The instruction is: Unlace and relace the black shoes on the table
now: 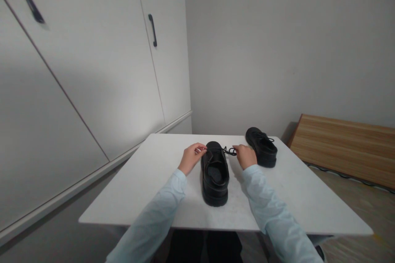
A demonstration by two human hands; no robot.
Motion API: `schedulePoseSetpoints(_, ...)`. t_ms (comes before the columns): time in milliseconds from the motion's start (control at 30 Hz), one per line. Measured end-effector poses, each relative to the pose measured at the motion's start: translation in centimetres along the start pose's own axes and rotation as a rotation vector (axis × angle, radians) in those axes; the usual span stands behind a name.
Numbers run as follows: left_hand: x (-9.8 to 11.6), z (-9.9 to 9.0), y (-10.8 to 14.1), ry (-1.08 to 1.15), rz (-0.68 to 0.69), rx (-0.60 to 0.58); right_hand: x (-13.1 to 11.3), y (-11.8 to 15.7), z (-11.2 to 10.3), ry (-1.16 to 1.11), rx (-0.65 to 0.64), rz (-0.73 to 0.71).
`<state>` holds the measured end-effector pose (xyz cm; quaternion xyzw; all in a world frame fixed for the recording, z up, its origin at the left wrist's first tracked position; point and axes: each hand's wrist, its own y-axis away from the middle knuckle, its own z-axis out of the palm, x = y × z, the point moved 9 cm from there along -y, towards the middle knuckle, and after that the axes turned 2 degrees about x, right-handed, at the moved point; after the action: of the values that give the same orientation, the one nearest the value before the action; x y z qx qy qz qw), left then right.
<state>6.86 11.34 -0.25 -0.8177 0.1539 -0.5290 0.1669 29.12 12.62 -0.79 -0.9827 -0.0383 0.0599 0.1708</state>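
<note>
A black lace-up shoe (215, 191) stands upright on the white table, its toe pointing away from me and its heel toward me. At its left side, my left hand (194, 157) pinches by the front of the opening, where the lace or the edge of the shoe meets the fingertips; which one is too small to tell. To the right of the shoe, my right hand (246, 156) is closed on the black shoelace (230, 151), which stretches out sideways from the shoe in loose loops. Behind my right hand sits a second black shoe (266, 157), with its lace on top.
The white table (138, 193) reaches back to the grey wall (277, 49). White cabinets (92, 70) with dark handles line the left. A wood-grain board (345, 148) leans at the right, beyond the table edge.
</note>
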Motion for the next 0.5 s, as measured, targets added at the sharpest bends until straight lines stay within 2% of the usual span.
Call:
schedulePoseSetpoints(133, -0.2, 0.3, 0.0, -0.036, 0.008, -0.021, -0.9, 0.3, 1.3, 0.028, -0.108, -0.062)
schedulePoseSetpoints(300, -0.5, 0.5, 0.0, -0.064, 0.025, -0.028, -1.7, 0.6, 2.0, 0.027, -0.140, -0.124)
schedulePoseSetpoints(400, -0.6, 0.4, 0.0, -0.072, 0.007, -0.026, -1.5, 0.4, 1.9, -0.020, -0.091, -0.105)
schedulePoseSetpoints(500, -0.6, 0.4, 0.0, -0.071, -0.006, -0.029, -1.3, 0.0, 0.9, -0.161, 0.027, -0.104)
